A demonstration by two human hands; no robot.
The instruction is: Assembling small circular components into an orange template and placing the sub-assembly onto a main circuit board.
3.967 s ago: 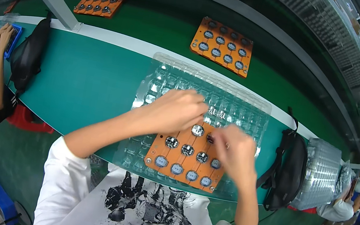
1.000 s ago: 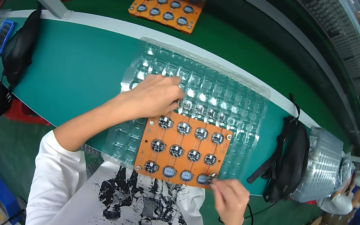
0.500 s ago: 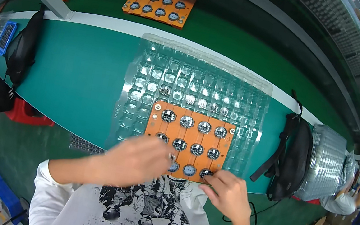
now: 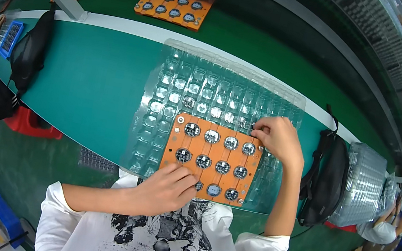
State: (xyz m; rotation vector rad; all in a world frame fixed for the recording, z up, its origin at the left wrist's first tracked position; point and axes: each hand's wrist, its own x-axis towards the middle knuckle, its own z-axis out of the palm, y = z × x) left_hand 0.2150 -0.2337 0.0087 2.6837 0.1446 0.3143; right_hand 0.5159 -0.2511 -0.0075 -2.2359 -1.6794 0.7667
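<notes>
An orange plate (image 4: 197,146) with rows of round recesses lies over the near part of a clear plastic blister tray (image 4: 180,76). Small round dark-and-silver parts (image 4: 222,167) sit in its recesses; one near-row recess holds a greyer piece (image 4: 214,189). My left hand (image 4: 166,188) rests at the plate's near left corner, fingers bent and together, covering a recess; anything under its fingertips is hidden. Beyond the plate's far right corner, my right hand (image 4: 279,139) pinches over the tray's pockets. A dark speck shows by those fingertips, too small to name.
Another filled orange plate (image 4: 175,11) stands on the green surface behind the white table edge. To the right are a black bag (image 4: 328,180) and stacked clear trays (image 4: 363,181). At left lie another black bag (image 4: 30,52) and a blue tray (image 4: 10,40), near another person's arm.
My right hand has moved from the plate's near right corner to the tray pockets beyond its far right corner. My left hand, blurred before, has shifted slightly nearer to me.
</notes>
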